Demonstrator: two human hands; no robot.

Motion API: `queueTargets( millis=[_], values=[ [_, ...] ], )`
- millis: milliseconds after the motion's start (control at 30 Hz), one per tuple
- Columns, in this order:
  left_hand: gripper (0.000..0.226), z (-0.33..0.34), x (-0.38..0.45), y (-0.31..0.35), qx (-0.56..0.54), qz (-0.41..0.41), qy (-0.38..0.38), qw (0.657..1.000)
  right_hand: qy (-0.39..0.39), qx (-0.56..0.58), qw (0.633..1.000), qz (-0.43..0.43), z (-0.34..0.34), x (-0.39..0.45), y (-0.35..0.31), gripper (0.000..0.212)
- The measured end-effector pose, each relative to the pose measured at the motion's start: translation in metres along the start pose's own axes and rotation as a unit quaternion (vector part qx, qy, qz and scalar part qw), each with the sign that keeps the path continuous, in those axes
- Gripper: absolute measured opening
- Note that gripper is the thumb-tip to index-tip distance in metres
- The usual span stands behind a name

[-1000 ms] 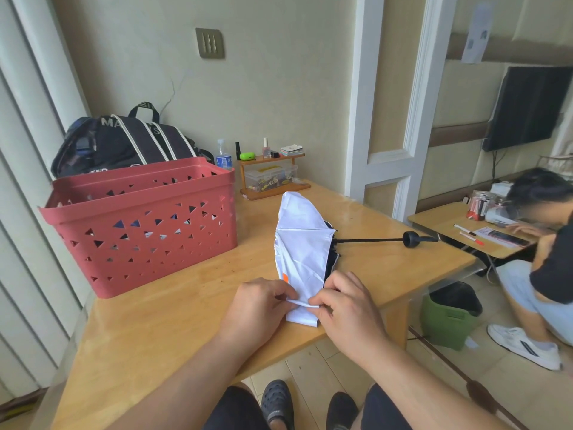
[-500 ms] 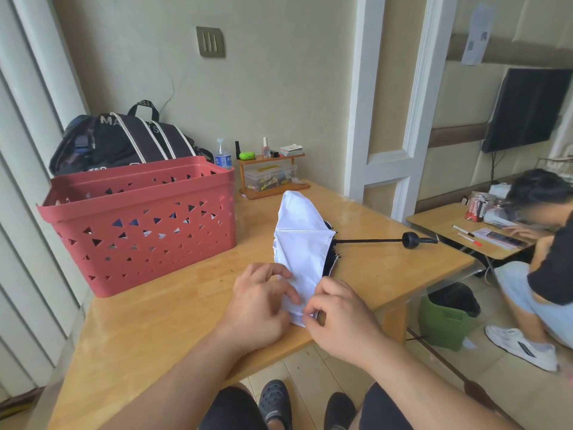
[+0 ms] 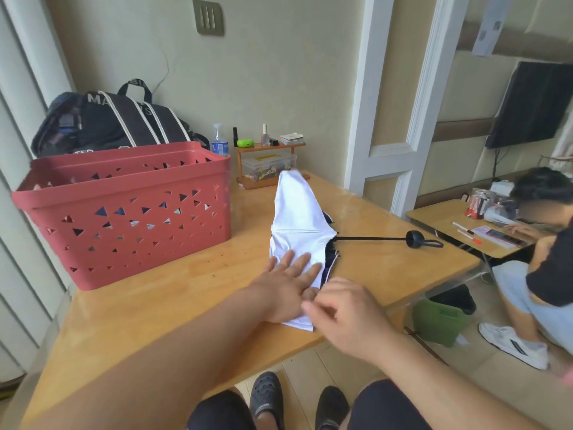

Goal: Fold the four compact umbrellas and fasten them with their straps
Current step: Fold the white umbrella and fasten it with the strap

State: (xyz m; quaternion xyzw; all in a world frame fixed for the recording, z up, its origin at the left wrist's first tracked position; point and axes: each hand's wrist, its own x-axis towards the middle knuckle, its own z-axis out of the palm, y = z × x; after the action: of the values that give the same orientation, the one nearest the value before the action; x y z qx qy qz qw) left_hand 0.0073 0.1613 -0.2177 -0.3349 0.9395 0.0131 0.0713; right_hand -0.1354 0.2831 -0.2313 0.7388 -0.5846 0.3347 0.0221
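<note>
At the bottom of the frame, a seated person's knees and dark shoes (image 3: 268,398) show below the near edge of a wooden table (image 3: 130,308). Just above, in the lower centre, the right hand (image 3: 344,311) has its fingers curled at the near edge of a white umbrella (image 3: 297,225); it seems to pinch the fabric there, though the grip itself is hidden. The left hand (image 3: 288,290) lies flat beside it, fingers straight and spread, pressing the canopy down onto the table.

The umbrella lies at the centre of the frame, its canopy collapsed but loose. Its thin black shaft sticks out to the right, ending in a round handle (image 3: 415,238) with a wrist loop.

The step in hand appears to be smoothing and gathering the canopy panels. The next move probably calls for collapsing the shaft, rolling the fabric tightly, and finding the strap.

Farther back on the left stands a red perforated basket (image 3: 124,212), with a dark bag (image 3: 108,122) behind it. Another person sits at the right edge.
</note>
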Motion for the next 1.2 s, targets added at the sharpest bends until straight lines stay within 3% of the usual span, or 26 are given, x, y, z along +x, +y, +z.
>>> queueTargets(
  millis=[100, 133, 233, 333, 567, 667, 733, 833, 900, 933, 1000, 1100, 1200],
  values=[
    [0.06, -0.003, 0.004, -0.002, -0.003, 0.003, -0.017, 1.0, 0.055, 0.03, 0.996, 0.07, -0.01, 0.046, 0.026, 0.027],
    [0.06, -0.004, 0.005, -0.002, -0.005, 0.002, -0.024, 1.0, 0.045, 0.04, 0.994, 0.092, -0.012, 0.063, 0.037, 0.022],
    [0.06, -0.005, 0.002, -0.003, 0.003, 0.012, -0.027, 1.0, -0.063, 0.04, 0.987, 0.14, -0.018, 0.096, 0.068, 0.036],
    [0.067, -0.004, -0.008, -0.003, 0.0, 0.036, -0.03, 0.999, -0.147, -0.039, 0.984, 0.092, -0.01, 0.096, 0.094, 0.041],
    [0.076, -0.012, -0.036, -0.006, -0.014, 0.089, -0.08, 0.993, -0.09, -0.006, 0.992, 0.086, 0.001, 0.081, 0.109, 0.036],
    [0.052, -0.044, -0.028, -0.016, -0.104, 0.048, -0.03, 0.993, -0.104, -0.03, 0.992, 0.073, 0.002, 0.08, 0.107, 0.027],
    [0.046, -0.067, -0.007, -0.029, -0.221, -0.013, 0.057, 0.973, -0.088, -0.055, 0.993, 0.058, 0.003, 0.078, 0.105, 0.019],
    [0.018, -0.082, 0.041, -0.055, -0.337, -0.106, 0.207, 0.912, -0.023, -0.1, 0.995, -0.016, 0.008, 0.075, 0.104, 0.014],
    [0.035, -0.084, 0.07, -0.071, -0.406, -0.167, 0.285, 0.852, -0.009, -0.108, 0.993, -0.047, 0.012, 0.074, 0.108, 0.017],
    [0.043, -0.086, 0.081, -0.076, -0.436, -0.194, 0.302, 0.825, -0.011, -0.105, 0.993, -0.052, 0.013, 0.075, 0.11, 0.018],
    [0.057, -0.087, 0.099, -0.081, -0.47, -0.228, 0.287, 0.803, -0.015, -0.098, 0.993, -0.057, 0.016, 0.076, 0.113, 0.02],
    [0.065, -0.088, 0.111, -0.076, -0.494, -0.245, 0.249, 0.796, -0.014, -0.094, 0.993, -0.064, 0.018, 0.076, 0.117, 0.023],
    [0.055, -0.086, 0.107, -0.065, -0.461, -0.255, 0.28, 0.803, -0.007, -0.095, 0.994, -0.059, 0.018, 0.076, 0.117, 0.025]
  ],
)
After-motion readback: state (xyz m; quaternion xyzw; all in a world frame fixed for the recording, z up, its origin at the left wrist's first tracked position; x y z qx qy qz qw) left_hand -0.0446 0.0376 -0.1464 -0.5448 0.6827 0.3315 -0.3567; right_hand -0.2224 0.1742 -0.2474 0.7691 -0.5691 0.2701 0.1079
